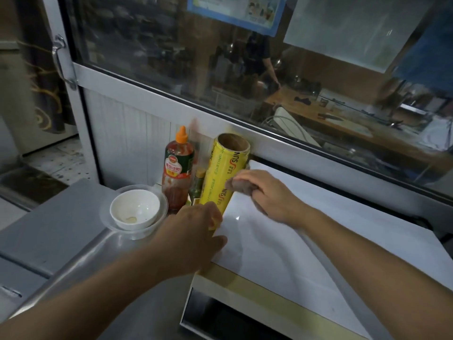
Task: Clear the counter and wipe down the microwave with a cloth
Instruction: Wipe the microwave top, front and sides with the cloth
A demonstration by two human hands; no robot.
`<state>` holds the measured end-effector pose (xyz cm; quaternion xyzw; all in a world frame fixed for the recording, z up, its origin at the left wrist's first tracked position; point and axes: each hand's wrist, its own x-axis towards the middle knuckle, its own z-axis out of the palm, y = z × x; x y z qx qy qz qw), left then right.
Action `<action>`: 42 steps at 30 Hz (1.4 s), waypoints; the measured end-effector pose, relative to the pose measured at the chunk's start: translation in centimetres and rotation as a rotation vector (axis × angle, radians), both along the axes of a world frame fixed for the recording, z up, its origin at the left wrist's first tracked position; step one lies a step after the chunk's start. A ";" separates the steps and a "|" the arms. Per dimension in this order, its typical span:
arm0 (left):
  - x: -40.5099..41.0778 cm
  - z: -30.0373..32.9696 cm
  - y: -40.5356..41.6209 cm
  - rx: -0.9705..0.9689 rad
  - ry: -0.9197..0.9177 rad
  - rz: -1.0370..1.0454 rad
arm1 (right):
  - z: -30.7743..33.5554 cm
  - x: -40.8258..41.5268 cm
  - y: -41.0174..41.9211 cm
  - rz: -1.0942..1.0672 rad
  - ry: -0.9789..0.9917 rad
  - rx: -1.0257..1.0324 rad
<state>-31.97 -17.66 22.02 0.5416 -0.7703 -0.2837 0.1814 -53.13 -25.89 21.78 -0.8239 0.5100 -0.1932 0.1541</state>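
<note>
Far left on my steel counter [56, 231]: a glossy white bowl [134, 209] nested in a clear plastic dish, then a red sauce bottle [177, 173] with an orange cap. My left hand [193, 229] curls round the base of the yellow cylindrical wrap roll [221, 175], which leans against the microwave [306, 241]. My right hand [264, 195], fingers curled, presses a small greyish cloth [236, 186] at the smooth white top's left edge.

- I see 2 bare forearms entering from the bottom edge, no sleeves showing anywhere along them.
- My left hand [193, 231] wears no glove, ring or watch that I can make out.
- My right hand [264, 192] is likewise bare, with nothing on the wrist.
- Fingertips on both are motion-blurred, so nails are unreadable.
</note>
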 end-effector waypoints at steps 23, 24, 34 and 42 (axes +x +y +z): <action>1.1 -0.8 2.2 -0.052 -0.025 0.011 | 0.7 -2.8 3.7 -0.274 -0.003 0.003; 1.1 -0.8 2.2 -0.051 -0.036 0.010 | 0.4 -2.7 3.6 -0.288 0.022 -0.018; -0.5 -0.2 3.7 -0.342 -0.179 0.012 | -1.3 -4.6 15.9 -0.076 0.050 0.033; -6.5 -0.7 6.8 -0.452 -0.197 -0.124 | -0.3 -10.5 8.7 -0.351 0.004 -0.065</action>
